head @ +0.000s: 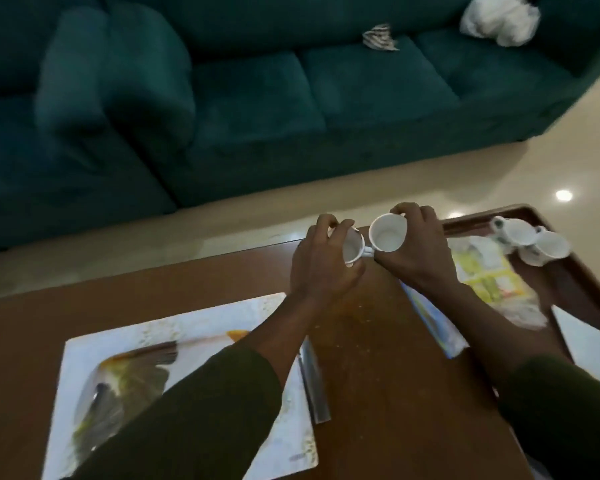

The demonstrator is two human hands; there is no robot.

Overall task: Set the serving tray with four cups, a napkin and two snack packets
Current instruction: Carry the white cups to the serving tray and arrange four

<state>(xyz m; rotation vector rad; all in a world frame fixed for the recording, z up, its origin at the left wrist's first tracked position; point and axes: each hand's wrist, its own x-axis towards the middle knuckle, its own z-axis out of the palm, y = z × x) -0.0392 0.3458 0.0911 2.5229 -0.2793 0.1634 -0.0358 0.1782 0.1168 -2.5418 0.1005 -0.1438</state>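
Left hand [323, 261] closed around one empty white cup [353, 249], right hand [420, 251] closed around another empty cup [388, 233], both tilted above the table [378, 358] at frame centre. At right, on the tray [568, 282]: two cups [534, 240] and a yellow snack packet [485, 275].

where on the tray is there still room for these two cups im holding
The tray is bare along its near right side, between the yellow snack packet and the rim. The far corner is crowded by two white cups.
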